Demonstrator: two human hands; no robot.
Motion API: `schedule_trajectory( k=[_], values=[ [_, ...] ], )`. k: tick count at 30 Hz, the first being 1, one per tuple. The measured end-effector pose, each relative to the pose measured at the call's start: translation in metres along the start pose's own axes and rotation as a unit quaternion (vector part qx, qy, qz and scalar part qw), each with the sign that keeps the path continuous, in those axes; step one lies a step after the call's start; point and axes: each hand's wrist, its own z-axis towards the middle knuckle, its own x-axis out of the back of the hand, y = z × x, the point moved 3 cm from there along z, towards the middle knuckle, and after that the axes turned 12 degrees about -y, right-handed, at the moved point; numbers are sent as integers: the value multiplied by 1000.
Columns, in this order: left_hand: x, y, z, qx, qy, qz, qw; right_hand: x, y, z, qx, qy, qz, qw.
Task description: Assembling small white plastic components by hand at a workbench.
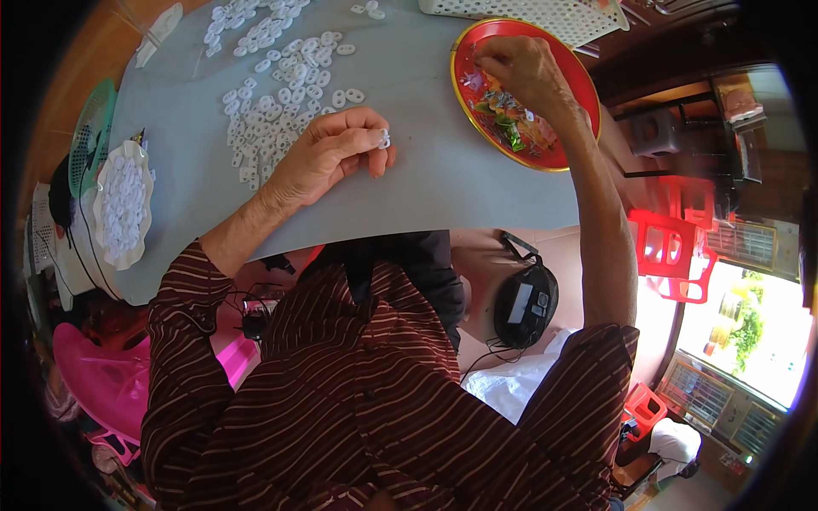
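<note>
My left hand (334, 153) is closed in a pinch above the table, thumb against forefinger. Between those fingertips sits a small white plastic piece with holes (384, 138). My right hand (532, 75) reaches over a round red tray with a gold rim (457, 81), its fingers drawn together near the tray's far left side. What those fingers hold, if anything, is too small to make out. Small metallic bits and colourful wrappers (509, 128) lie in the tray. Left of my left hand, many white oval pieces with two holes (264, 119) are spread in loose heaps.
The grey table (417, 200) curves along its near edge. A scalloped white dish (123, 204) full of white pieces and a green mesh basket (92, 140) are at the left. A white perforated basket (545, 19) stands at the far right. Red stools (665, 243) are beyond the table.
</note>
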Motion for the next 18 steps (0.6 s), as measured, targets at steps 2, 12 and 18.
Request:
schedule_trajectory(
  k=[2, 12, 18],
  values=[
    [-1, 1, 0, -1, -6, 1, 1000, -2, -1, 3, -5, -17, -8, 1000],
    [-3, 2, 0, 7, -5, 13, 1000, -7, -9, 8, -8, -21, -51, 998],
    [-4, 2, 0, 0, -7, 20, 1000, -8, -28, 13, -67, -41, -148, 986]
  ],
)
